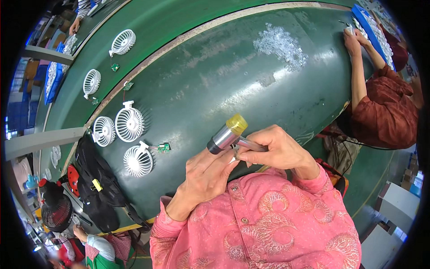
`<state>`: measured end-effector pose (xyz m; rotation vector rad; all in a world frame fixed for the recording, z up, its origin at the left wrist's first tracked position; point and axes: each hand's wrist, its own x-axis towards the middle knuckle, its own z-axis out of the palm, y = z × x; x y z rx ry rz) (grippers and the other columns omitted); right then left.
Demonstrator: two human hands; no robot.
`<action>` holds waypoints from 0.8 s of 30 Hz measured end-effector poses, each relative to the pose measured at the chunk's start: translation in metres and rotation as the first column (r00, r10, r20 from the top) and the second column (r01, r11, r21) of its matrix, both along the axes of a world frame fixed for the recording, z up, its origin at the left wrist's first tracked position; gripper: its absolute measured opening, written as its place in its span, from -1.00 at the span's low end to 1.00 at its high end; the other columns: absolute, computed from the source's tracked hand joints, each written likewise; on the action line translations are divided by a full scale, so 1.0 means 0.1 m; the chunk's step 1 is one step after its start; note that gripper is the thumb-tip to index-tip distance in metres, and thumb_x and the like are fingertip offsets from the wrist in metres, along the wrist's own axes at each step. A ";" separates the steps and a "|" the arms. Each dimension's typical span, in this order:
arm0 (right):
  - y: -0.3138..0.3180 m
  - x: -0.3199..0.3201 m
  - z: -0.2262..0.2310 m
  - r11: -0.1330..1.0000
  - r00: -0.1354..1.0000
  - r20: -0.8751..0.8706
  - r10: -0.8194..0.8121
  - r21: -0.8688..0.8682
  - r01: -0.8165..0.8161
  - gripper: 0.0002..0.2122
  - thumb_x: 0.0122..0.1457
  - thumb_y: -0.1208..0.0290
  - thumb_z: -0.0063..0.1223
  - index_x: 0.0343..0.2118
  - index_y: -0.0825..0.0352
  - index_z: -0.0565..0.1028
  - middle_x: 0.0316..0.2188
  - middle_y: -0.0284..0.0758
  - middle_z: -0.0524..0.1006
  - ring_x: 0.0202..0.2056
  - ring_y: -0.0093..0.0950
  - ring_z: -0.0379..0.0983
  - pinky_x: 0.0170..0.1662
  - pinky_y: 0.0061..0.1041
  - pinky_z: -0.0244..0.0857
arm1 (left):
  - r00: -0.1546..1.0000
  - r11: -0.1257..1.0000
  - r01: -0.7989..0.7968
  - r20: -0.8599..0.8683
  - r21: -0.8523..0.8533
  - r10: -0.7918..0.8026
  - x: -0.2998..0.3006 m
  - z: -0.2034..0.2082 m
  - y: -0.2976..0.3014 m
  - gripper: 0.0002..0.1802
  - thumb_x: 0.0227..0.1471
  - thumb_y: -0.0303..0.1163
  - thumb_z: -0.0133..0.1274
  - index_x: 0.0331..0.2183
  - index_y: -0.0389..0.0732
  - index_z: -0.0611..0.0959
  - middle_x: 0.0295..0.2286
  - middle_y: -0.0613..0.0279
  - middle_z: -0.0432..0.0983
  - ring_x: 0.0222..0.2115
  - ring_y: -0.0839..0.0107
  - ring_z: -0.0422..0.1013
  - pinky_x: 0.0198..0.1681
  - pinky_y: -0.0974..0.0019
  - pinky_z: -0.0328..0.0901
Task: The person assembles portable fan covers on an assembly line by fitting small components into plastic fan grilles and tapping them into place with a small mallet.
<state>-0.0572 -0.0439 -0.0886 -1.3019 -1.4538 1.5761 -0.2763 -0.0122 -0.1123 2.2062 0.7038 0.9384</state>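
Note:
My right hand is closed round the metal handle of a mallet, close to its head. The mallet has a yellow translucent face at one end, a silver body and a black face at the other. My left hand is closed just below the mallet head, its fingertips meeting those of my right hand. A small white part shows between the fingertips, pinched by my left hand; most of it is hidden. Left of my hands, a white round fan grille lies on the green table, wired to a green circuit board.
More white fan grilles lie at the left and on the green conveyor belt. Small clear parts are heaped at the far side. A black bag lies at the left edge. At the right, a co-worker works near a blue tray.

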 end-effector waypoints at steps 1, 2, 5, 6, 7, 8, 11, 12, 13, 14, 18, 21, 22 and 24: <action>0.00 0.00 0.00 1.000 1.000 0.001 0.003 -0.007 -0.003 -0.90 0.10 0.49 0.23 -0.36 0.41 0.62 -0.57 -0.33 0.58 -0.54 -0.64 0.49 -0.51 -0.60 0.29 | 1.000 1.000 -0.015 0.003 0.022 0.015 0.00 0.00 -0.01 -0.77 -0.11 -0.52 0.28 -0.31 -0.27 0.66 -0.36 0.11 0.62 -0.42 0.21 0.56 -0.37 0.30 0.42; 0.01 0.01 -0.01 1.000 1.000 0.001 0.003 -0.005 -0.003 -0.90 0.10 0.49 0.23 -0.36 0.41 0.62 -0.57 -0.33 0.58 -0.54 -0.64 0.49 -0.51 -0.60 0.29 | 1.000 1.000 -0.015 0.003 0.024 0.015 0.00 0.01 -0.02 -0.77 -0.11 -0.52 0.28 -0.31 -0.27 0.66 -0.36 0.11 0.62 -0.42 0.21 0.56 -0.37 0.30 0.42; 0.03 0.00 -0.03 1.000 1.000 -0.013 0.007 0.010 -0.007 -0.89 0.12 0.47 0.22 -0.36 0.40 0.62 -0.58 -0.33 0.58 -0.54 -0.64 0.47 -0.51 -0.58 0.27 | 0.999 0.999 -0.047 0.015 0.028 0.046 0.01 0.05 0.01 -0.78 -0.10 -0.52 0.27 -0.31 -0.27 0.66 -0.38 0.12 0.62 -0.43 0.19 0.55 -0.38 0.28 0.42; 0.02 -0.01 -0.03 1.000 0.999 -0.037 -0.028 -0.003 0.028 -0.89 0.13 0.46 0.22 -0.36 0.40 0.62 -0.58 -0.36 0.58 -0.56 -0.66 0.44 -0.52 -0.60 0.24 | 1.000 1.000 -0.010 0.003 0.000 0.010 0.01 0.09 0.05 -0.79 -0.10 -0.52 0.26 -0.32 -0.29 0.65 -0.40 0.10 0.60 -0.45 0.17 0.53 -0.42 0.25 0.40; 0.03 -0.03 -0.03 0.998 0.996 -0.064 -0.058 -0.014 0.057 -0.88 0.13 0.45 0.22 -0.36 0.40 0.62 -0.58 -0.39 0.57 -0.57 -0.69 0.42 -0.54 -0.62 0.21 | 1.000 0.999 0.020 -0.011 -0.025 -0.021 0.00 0.12 0.10 -0.80 -0.09 -0.52 0.25 -0.33 -0.31 0.64 -0.42 0.09 0.57 -0.47 0.15 0.51 -0.45 0.22 0.38; 0.05 -0.04 0.00 0.999 0.997 -0.066 -0.050 0.001 0.051 -0.88 0.13 0.45 0.22 -0.36 0.40 0.62 -0.58 -0.39 0.57 -0.57 -0.69 0.42 -0.54 -0.62 0.21 | 0.998 0.996 0.052 -0.030 -0.069 -0.054 -0.01 0.14 0.17 -0.83 -0.05 -0.49 0.23 -0.34 -0.30 0.63 -0.44 0.09 0.56 -0.49 0.15 0.50 -0.46 0.21 0.37; 0.10 -0.11 0.06 0.944 0.969 -0.049 -0.242 -0.243 0.224 -0.86 0.16 0.40 0.21 -0.34 0.39 0.62 -0.61 -0.52 0.50 -0.66 -0.78 0.22 -0.62 -0.70 0.02 | 0.988 0.942 0.083 -0.100 -0.325 -0.121 0.01 0.22 0.45 -0.83 0.06 -0.38 0.14 -0.35 -0.30 0.64 -0.50 0.06 0.52 -0.51 0.14 0.47 -0.43 0.21 0.33; 0.14 -0.12 0.04 0.925 0.959 -0.043 -0.280 -0.279 0.258 -0.86 0.17 0.40 0.20 -0.33 0.38 0.62 -0.63 -0.54 0.46 -0.67 -0.79 0.20 -0.63 -0.70 0.00 | 0.984 0.921 0.073 -0.123 -0.383 -0.129 0.03 0.25 0.58 -0.82 0.07 -0.37 0.13 -0.36 -0.31 0.64 -0.51 0.04 0.52 -0.51 0.13 0.47 -0.43 0.21 0.32; 0.18 -0.14 -0.01 0.904 0.948 -0.038 -0.316 -0.316 0.289 -0.85 0.18 0.39 0.19 -0.32 0.38 0.61 -0.65 -0.56 0.42 -0.68 -0.79 0.19 -0.64 -0.70 -0.02 | 0.966 0.858 0.043 -0.196 -0.512 -0.166 0.05 0.23 0.72 -0.78 0.06 -0.32 0.12 -0.39 -0.30 0.66 -0.54 0.01 0.50 -0.50 0.13 0.47 -0.42 0.19 0.31; 0.21 -0.14 -0.08 0.897 0.933 -0.074 -0.352 -0.313 0.313 -0.84 0.17 0.39 0.19 -0.30 0.38 0.61 -0.70 -0.57 0.32 -0.71 -0.77 0.18 -0.67 -0.65 -0.01 | 0.944 0.833 0.004 -0.273 -0.553 -0.185 0.09 0.18 0.85 -0.75 0.05 -0.28 0.12 -0.39 -0.30 0.67 -0.55 0.00 0.49 -0.51 0.12 0.48 -0.42 0.17 0.30; 0.36 -0.11 -0.57 0.925 0.882 0.331 -0.336 0.292 0.243 -0.75 0.15 0.41 0.16 -0.16 0.44 0.55 -0.54 -0.27 0.44 -0.50 -0.48 0.39 -0.40 -0.44 0.27 | 0.825 0.973 -0.021 -0.553 -0.232 -0.113 0.20 -0.03 1.10 -0.72 0.02 -0.24 0.12 -0.44 -0.28 0.71 -0.38 -0.05 0.51 -0.30 0.04 0.41 -0.21 0.09 0.29; 0.36 -0.11 -0.48 0.908 0.854 0.351 -0.384 0.312 0.280 -0.72 0.18 0.42 0.12 -0.07 0.42 0.52 -0.39 -0.17 0.47 -0.36 -0.38 0.41 -0.26 -0.41 0.28 | 0.843 0.990 -0.129 -0.531 -0.050 0.083 0.15 -0.03 0.99 -0.68 -0.04 -0.31 0.20 -0.32 -0.40 0.65 -0.27 -0.12 0.48 -0.18 -0.01 0.34 -0.12 0.04 0.25; 0.32 -0.05 -0.49 0.908 0.844 0.366 -0.392 0.300 0.292 -0.72 0.18 0.42 0.12 -0.07 0.42 0.52 -0.39 -0.17 0.47 -0.36 -0.38 0.41 -0.26 -0.41 0.28 | 0.830 0.962 -0.230 -0.486 0.148 0.274 0.16 -0.08 0.88 -0.49 -0.06 -0.31 0.23 -0.11 -0.43 0.52 -0.12 -0.15 0.41 -0.13 -0.04 0.32 -0.08 0.03 0.23; 0.31 0.01 -0.46 0.910 0.852 0.358 -0.383 0.307 0.280 -0.72 0.21 0.44 0.07 -0.03 0.39 0.49 -0.37 -0.18 0.45 -0.37 -0.37 0.40 -0.27 -0.45 0.27 | 0.859 0.898 -0.314 -0.310 0.308 0.407 0.01 -0.01 0.65 -0.38 -0.03 -0.28 0.21 0.01 -0.37 0.40 0.01 -0.15 0.31 -0.08 -0.07 0.29 -0.06 0.00 0.19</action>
